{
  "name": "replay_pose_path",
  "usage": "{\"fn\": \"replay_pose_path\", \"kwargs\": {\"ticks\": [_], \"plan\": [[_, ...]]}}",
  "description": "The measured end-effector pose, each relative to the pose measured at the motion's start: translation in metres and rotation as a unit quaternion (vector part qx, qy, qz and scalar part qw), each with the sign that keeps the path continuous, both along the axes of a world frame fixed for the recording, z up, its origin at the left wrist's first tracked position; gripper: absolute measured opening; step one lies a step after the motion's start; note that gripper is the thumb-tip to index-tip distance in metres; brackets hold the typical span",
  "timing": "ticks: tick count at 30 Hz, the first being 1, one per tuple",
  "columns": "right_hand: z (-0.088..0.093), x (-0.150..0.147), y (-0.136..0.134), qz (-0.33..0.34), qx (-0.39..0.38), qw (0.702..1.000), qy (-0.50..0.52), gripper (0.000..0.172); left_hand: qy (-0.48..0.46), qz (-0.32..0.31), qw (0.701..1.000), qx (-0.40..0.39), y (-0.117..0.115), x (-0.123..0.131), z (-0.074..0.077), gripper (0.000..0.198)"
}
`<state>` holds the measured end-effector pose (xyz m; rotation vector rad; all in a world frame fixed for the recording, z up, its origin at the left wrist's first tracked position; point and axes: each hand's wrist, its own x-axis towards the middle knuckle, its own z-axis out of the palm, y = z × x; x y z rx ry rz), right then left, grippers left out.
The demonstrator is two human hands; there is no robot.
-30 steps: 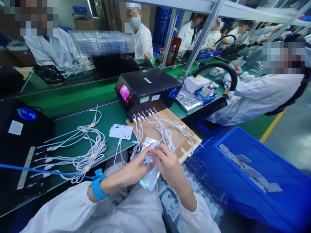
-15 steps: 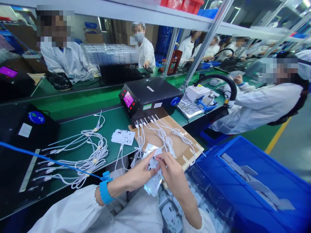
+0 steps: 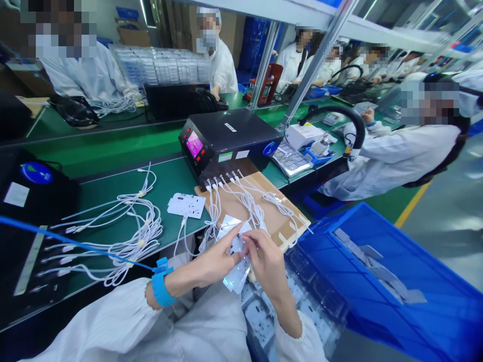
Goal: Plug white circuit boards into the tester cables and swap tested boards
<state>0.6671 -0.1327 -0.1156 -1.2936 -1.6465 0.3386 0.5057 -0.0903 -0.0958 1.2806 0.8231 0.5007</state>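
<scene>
A shiny white board hangs over my lap, in front of the brown cardboard. My left hand, with a blue strap at its wrist, grips this board from the left. The fingers of my right hand are pinched together at the board's upper part; whatever small part is between them is too small to name. Another white board lies flat on the green table, with a white cable at its lower edge. White cables run from the black device over the cardboard.
Bundled white cables lie at the left beside another black device. A blue bin holds grey pieces at the right. Trays of boards sit below my right hand. People in white coats work around.
The whole view has shifted, so the table and devices appear slightly further left and higher. Both hands stay at the board in nearly the same pose.
</scene>
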Motion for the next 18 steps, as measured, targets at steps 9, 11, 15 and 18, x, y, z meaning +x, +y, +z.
{"fn": "replay_pose_path", "kwargs": {"ticks": [9, 11, 15, 18], "plan": [[-0.001, -0.01, -0.002, -0.041, 0.073, 0.995, -0.053, 0.019, 0.049, 0.003, 0.997, 0.052, -0.002, 0.005, -0.003, 0.078], [-0.003, -0.011, -0.002, -0.05, 0.079, 0.994, -0.051, 0.019, 0.055, -0.016, 0.996, 0.062, -0.002, 0.007, -0.002, 0.077], [-0.007, -0.011, -0.004, -0.062, 0.068, 0.994, -0.06, 0.019, 0.052, -0.008, 0.997, 0.05, -0.002, 0.01, -0.006, 0.08], [-0.007, -0.01, -0.013, -0.086, 0.049, 0.992, -0.074, 0.02, 0.05, 0.001, 0.999, 0.019, -0.003, 0.013, -0.01, 0.079]]}}
